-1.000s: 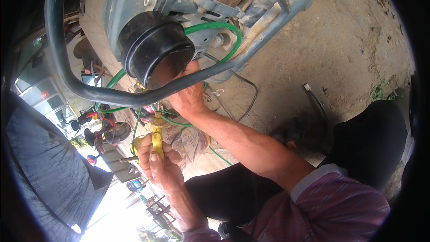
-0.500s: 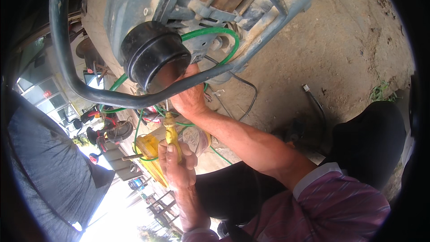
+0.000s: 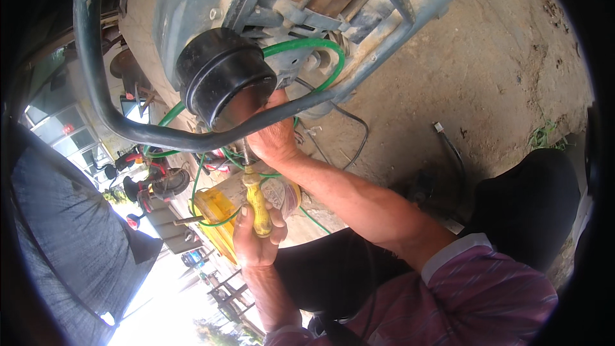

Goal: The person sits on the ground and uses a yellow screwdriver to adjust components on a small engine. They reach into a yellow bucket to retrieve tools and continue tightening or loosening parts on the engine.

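Note:
My left hand (image 3: 255, 237) grips a yellow-handled screwdriver (image 3: 256, 202), its shaft pointing up under a grey-blue machine (image 3: 256, 6) with a black round cap (image 3: 221, 77). My right hand (image 3: 275, 138) reaches up behind the black tube frame (image 3: 102, 90), touching the machine's underside near the screwdriver's tip; its fingers are partly hidden. A green hose (image 3: 320, 48) loops around the machine beside both hands.
A yellow box-like object (image 3: 214, 214) lies just left of my left hand. Black cables (image 3: 355, 131) trail over the dirt ground (image 3: 487, 70). Red-and-black tools (image 3: 144, 182) lie at left. A dark fabric (image 3: 64, 243) covers the lower left.
My left hand with the screwdriver has shifted right and raised its shaft toward the machine. My right hand stays at the machine's underside. The view moved slightly.

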Demonstrator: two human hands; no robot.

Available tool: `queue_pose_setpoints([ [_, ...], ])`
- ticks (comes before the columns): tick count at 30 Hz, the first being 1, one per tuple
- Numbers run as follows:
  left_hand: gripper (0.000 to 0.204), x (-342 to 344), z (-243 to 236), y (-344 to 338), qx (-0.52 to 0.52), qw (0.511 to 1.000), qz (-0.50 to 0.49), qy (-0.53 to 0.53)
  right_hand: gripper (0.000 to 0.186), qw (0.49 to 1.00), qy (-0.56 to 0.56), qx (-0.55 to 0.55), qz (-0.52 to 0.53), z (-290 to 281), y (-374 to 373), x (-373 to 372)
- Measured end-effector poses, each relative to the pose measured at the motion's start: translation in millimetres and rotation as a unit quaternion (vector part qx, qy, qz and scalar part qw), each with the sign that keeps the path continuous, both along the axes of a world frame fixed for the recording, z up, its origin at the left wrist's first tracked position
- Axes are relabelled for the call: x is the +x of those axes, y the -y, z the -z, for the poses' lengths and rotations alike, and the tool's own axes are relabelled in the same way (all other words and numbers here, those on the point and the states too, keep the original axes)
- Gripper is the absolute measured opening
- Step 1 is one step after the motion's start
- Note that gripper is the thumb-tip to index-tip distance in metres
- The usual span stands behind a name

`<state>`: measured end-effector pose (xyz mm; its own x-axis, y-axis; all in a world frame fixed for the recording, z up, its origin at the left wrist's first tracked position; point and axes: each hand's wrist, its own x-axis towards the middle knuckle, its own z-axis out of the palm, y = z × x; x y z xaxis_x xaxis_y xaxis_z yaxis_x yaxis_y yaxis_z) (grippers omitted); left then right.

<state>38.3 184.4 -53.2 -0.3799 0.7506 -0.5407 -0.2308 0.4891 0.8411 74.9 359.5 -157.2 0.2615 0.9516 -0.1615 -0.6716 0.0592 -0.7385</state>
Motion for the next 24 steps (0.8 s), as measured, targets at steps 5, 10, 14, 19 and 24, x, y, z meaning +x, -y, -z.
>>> queue_pose_setpoints([
  [5, 0.032, 1.6, 7.9, 4.0, -0.064, 0.979, 0.030, -0.189, 0.029, 0.999, 0.052, -0.010, 0.013, 2.3, 4.0, 0.6],
  [10, 0.026, -0.5, 12.7, 2.4, -0.117, 0.941, 0.123, -0.293, 0.027, 0.997, 0.066, -0.020, -0.017, 0.6, 6.0, 3.1],
  [14, 0.026, 0.3, 10.4, 6.8, -0.082, 0.951, 0.124, -0.270, 0.024, 0.993, 0.114, 0.004, -0.026, 10.1, 4.4, -4.9],
  [19, 0.030, 10.8, 8.8, 9.8, -0.021, 0.959, 0.142, -0.245, 0.017, 0.993, 0.111, 0.026, -0.010, 14.6, 8.5, -7.1],
  [24, 0.034, 15.0, 13.6, 2.1, -0.030, 0.967, 0.134, -0.215, 0.016, 0.986, -0.044, 0.063, -0.147, 17.4, 23.6, 22.6],
])
